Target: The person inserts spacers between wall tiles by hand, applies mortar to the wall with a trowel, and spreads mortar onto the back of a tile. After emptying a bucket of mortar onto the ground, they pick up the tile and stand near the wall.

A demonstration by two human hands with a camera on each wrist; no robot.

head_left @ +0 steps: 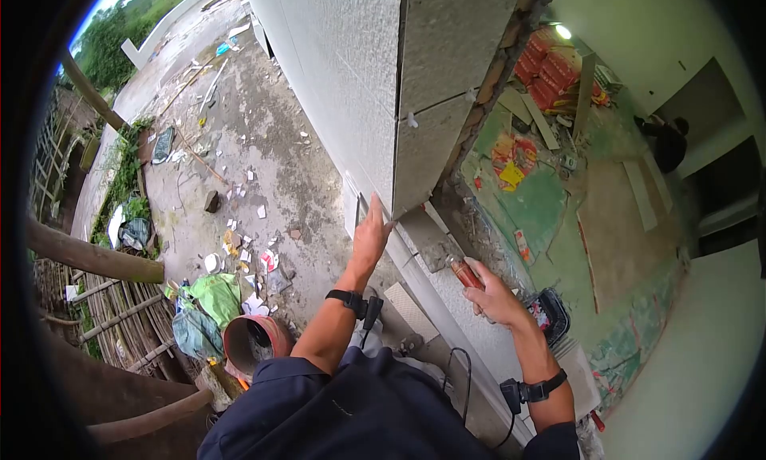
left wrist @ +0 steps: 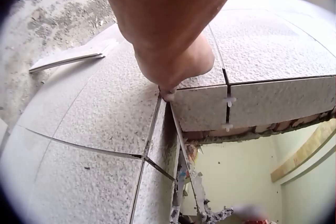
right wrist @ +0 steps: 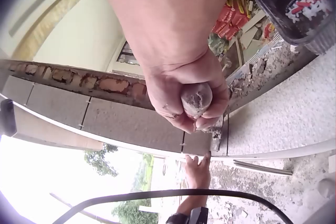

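My left hand [head_left: 370, 236] reaches to the lower corner of the tiled pillar [head_left: 343, 69], its fingers extended against the tile edge. In the left wrist view that hand [left wrist: 178, 61] touches the joint where the tiles meet, its fingertips mostly hidden. My right hand [head_left: 493, 294] grips a tool by its reddish-brown handle [head_left: 466, 273], over the tiled ledge [head_left: 471, 324]. The handle's rounded, mortar-smeared end [right wrist: 197, 99] faces the right wrist camera; I cannot tell what kind of tool it is. Small white spacers [left wrist: 229, 101] sit in the pillar's tile joint.
A black plastic tub [right wrist: 283, 24] with white and red tile spacers stands on the ledge, right of my right hand. Left below are a pinkish bucket [head_left: 255, 344] and debris-strewn ground [head_left: 263, 157]. Inside the room, another person [head_left: 669, 143] crouches beyond red bags [head_left: 550, 73].
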